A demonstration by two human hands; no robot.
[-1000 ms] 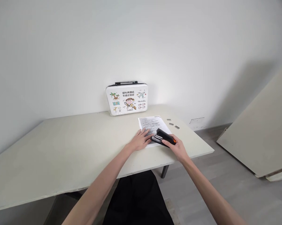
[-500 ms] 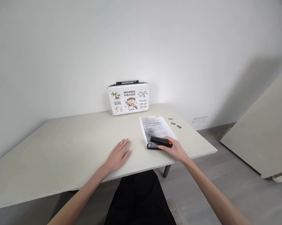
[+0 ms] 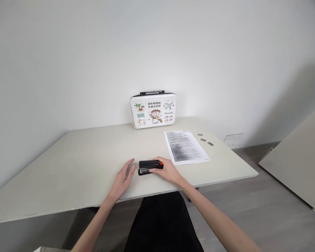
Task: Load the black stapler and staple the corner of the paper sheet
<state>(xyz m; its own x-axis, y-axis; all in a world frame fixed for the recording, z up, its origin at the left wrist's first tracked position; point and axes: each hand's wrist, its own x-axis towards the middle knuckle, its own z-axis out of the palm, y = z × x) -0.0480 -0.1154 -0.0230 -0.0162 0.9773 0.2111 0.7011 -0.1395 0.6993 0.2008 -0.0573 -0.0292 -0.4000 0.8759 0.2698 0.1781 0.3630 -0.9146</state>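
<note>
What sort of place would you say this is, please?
Probably a simple office or study corner: a table against a white wall, a printed sheet on it, and a stapler in the right hand.

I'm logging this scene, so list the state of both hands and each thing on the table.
Left hand: open, holding nothing
Right hand: closed around one end of the stapler
Stapler: front open, top arm above base
Printed sheet: flat, print facing up
Three grey strips: lying separately
Case: closed, upright
</note>
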